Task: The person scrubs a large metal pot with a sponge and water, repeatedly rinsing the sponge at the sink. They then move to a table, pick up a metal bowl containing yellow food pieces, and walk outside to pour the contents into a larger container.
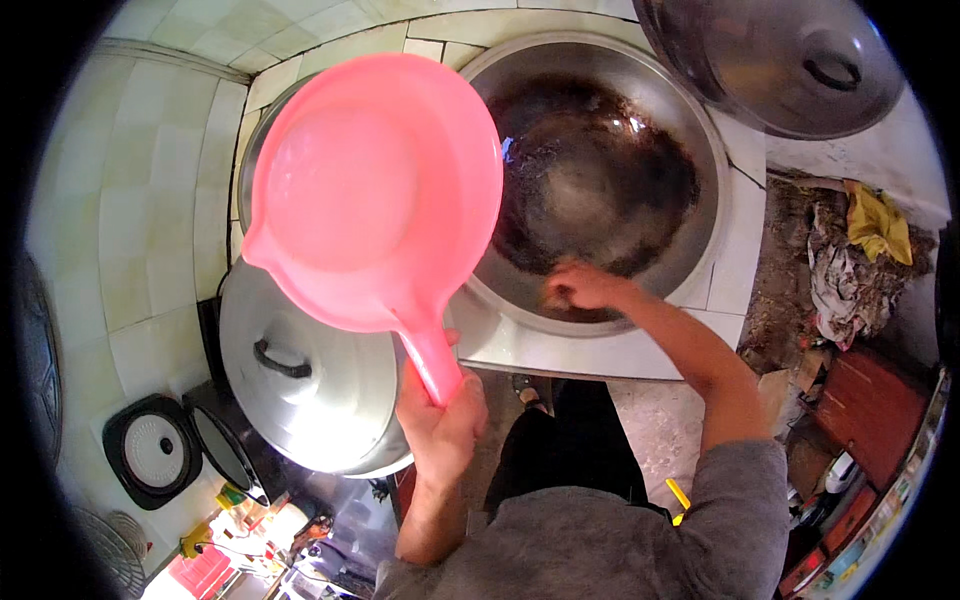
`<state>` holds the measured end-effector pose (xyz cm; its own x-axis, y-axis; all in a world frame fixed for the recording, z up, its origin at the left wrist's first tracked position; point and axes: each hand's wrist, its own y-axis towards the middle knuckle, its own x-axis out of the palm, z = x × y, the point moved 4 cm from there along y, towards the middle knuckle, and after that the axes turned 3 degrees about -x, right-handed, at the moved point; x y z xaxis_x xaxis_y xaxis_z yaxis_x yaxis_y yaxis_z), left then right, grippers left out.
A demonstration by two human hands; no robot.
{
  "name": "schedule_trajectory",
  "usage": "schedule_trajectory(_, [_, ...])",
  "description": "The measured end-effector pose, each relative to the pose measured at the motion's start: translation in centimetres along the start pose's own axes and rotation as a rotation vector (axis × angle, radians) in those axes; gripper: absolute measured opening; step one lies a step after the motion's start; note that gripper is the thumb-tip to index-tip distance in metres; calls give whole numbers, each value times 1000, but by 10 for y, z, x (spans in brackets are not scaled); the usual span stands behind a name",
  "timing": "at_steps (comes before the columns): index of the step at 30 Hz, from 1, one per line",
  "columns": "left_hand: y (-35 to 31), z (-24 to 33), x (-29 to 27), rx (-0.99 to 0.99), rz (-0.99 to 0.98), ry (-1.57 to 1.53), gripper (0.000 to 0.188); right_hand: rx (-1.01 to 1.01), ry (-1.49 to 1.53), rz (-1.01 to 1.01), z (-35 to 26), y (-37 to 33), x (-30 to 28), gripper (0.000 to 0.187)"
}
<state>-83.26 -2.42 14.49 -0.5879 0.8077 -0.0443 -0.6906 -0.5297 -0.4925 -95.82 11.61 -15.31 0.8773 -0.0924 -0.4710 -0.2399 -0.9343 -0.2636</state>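
Note:
A pink plastic water dipper [345, 185] with a pouring lip is raised at the left, its bowl facing me. Wrapped round its handle is my left hand [443, 420]. To the right, a big metal wok [590, 185] is set into the tiled stove top, its inside dark and brownish with wet-looking shine. My right hand [588, 288] reaches over the wok's near side, low against its wall. The fingers are curled and slightly blurred; whatever they may hold is hidden.
A large dark lid [775, 60] leans at the far right. Left of me stands a big pot with a silver lid [310, 370]; the dipper hides part of another metal vessel behind it. Crumpled wrappers and sacking [850, 270] lie right of the white tiled counter [580, 352].

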Motion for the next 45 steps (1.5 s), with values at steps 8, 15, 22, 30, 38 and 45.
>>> schedule_trajectory(8, [-45,-4,-3,49,-68,5,41,100,41,466,-118,51,-23,30])
schedule_trajectory(15, [-61,-15,2,58,-76,10,41,330,-417,533,-53,-100,25,29])
schedule_trajectory(22, [-38,-31,28,-31,-154,63,41,815,-853,746,79,-179,-139,34])
schedule_trajectory(30, [8,-53,52,-179,-62,230,44,839,-577,453,181,-45,-189,42])
schedule_trajectory(38, [33,-49,48,-200,-49,122,41,314,-361,448,121,14,-41,51])
schedule_trajectory(45, [41,-69,15,-109,58,260,41,353,-251,1217,110,18,-212,46])
